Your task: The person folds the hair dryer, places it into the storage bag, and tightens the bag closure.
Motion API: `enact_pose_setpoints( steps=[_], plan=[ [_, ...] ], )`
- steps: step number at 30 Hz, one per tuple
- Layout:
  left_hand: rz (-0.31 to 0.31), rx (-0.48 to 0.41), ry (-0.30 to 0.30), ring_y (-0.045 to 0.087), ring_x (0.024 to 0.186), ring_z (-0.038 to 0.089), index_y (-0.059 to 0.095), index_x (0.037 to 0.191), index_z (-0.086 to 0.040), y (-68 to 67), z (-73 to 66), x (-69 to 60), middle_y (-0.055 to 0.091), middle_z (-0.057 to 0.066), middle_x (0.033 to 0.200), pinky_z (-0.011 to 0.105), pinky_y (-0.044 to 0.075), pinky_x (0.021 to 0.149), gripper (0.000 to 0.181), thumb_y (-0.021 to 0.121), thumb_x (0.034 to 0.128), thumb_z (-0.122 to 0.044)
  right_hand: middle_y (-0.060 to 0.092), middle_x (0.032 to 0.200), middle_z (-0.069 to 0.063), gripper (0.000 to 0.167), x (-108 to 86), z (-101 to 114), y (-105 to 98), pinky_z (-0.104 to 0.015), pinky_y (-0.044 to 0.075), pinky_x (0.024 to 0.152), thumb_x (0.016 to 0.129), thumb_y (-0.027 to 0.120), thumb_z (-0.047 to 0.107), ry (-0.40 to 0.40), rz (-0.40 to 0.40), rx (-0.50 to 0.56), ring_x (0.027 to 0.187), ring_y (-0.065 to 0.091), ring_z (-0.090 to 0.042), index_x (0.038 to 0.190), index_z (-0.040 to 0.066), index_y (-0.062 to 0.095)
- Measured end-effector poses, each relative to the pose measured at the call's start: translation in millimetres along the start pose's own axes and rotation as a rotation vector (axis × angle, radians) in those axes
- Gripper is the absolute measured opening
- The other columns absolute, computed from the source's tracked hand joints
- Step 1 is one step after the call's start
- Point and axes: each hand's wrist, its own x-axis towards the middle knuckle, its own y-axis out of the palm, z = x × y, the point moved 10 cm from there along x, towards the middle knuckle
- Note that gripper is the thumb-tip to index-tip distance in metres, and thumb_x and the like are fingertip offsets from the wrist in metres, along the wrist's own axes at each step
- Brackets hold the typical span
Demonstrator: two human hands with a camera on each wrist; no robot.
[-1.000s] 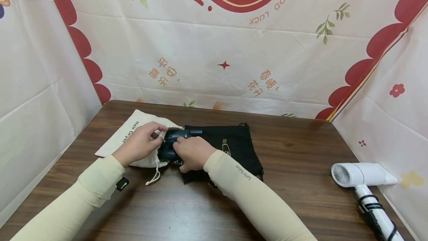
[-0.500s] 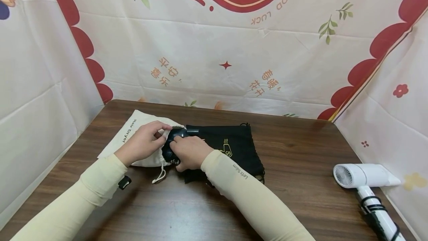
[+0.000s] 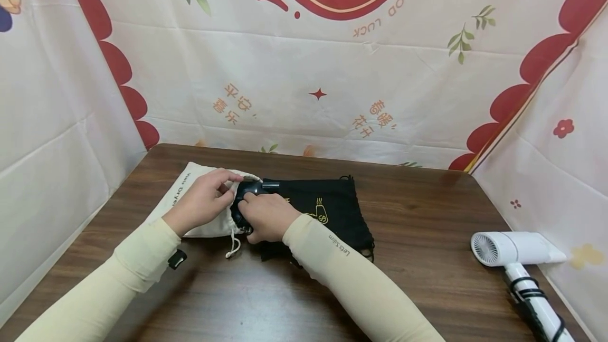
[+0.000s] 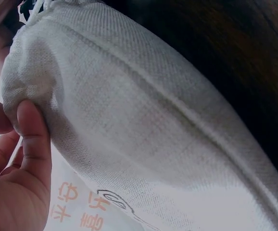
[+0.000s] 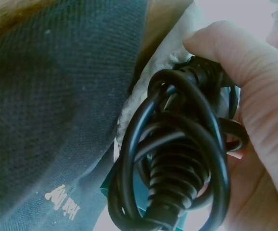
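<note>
Only partly inside white cloth drawstring bag [image 3: 182, 186]: dark hair dryer [image 3: 249, 188]; left hand [image 3: 204, 200] fingers pinch bag, right hand [image 3: 267, 217] fingers grip dryer.

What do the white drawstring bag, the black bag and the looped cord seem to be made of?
White drawstring bag: matte woven cloth, perhaps linen or cotton, from its coarse visible weave.
Black bag: matte woven fabric, fibre unclear; threads show in the right wrist view.
Looped cord: semi-gloss, probably rubber or soft plastic; smooth loops catch highlights.
</note>
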Motion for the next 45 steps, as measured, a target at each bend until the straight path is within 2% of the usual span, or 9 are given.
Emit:
enact_pose_setpoints(
  steps=[10,19,31,35,38,45],
  plan=[
    [-0.027,-0.008,0.024,0.064,0.086,0.020,0.066,0.124,0.001,-2.4,-2.5,-0.8,0.063,0.011,0.118,0.034,0.051,0.070,0.033,0.056,0.0918,0.002,0.058,0.099,0.001,0.051,0.6,4.3,3.6,-0.033,0.054,0.071,0.076,0.079,0.046,-0.013,0.007,-0.004,0.081,0.060,-0.013,0.113,0.013,0.064],
    [0.017,-0.026,0.047,0.064,0.086,0.019,0.065,0.125,0.001,2.5,-12.2,1.3,0.062,0.011,0.120,0.037,0.052,0.073,0.036,0.056,0.0909,0.004,0.059,0.111,0.000,0.057,3.6,8.9,3.3,-0.032,0.053,0.079,0.077,0.078,0.048,-0.026,0.023,-0.027,0.091,0.062,-0.013,0.119,0.012,0.064],
    [0.040,-0.017,0.054,0.061,0.081,0.013,0.067,0.124,-0.001,3.3,-19.5,-3.9,0.064,0.007,0.118,0.035,0.051,0.071,0.036,0.056,0.0902,0.003,0.060,0.105,0.002,0.048,7.3,4.2,6.3,-0.032,0.054,0.076,0.080,0.077,0.046,-0.014,0.042,0.015,0.087,0.061,-0.012,0.114,0.014,0.065],
    [0.037,-0.017,0.061,0.061,0.081,0.013,0.067,0.124,-0.001,2.3,-21.5,-3.9,0.064,0.006,0.117,0.034,0.050,0.071,0.036,0.056,0.0898,0.002,0.059,0.104,0.002,0.046,8.3,3.6,5.7,-0.032,0.053,0.073,0.080,0.076,0.046,-0.015,0.032,0.021,0.085,0.061,-0.013,0.113,0.015,0.065],
    [0.042,-0.016,0.060,0.059,0.079,0.013,0.067,0.124,-0.002,1.4,-21.7,-2.7,0.064,0.007,0.119,0.034,0.049,0.070,0.036,0.056,0.0896,0.002,0.059,0.108,0.002,0.051,8.7,3.5,4.7,-0.031,0.054,0.075,0.081,0.075,0.047,-0.017,0.015,0.021,0.088,0.061,-0.013,0.118,0.014,0.063],
    [0.057,0.016,0.048,0.049,0.068,0.013,0.067,0.124,-0.001,-2.4,-13.3,0.3,0.064,0.008,0.118,0.031,0.044,0.064,0.037,0.056,0.0894,0.004,0.056,0.115,0.000,0.059,8.2,7.6,1.0,-0.028,0.052,0.080,0.081,0.076,0.048,-0.045,-0.053,0.011,0.096,0.059,-0.011,0.124,0.012,0.059]
  ],
)
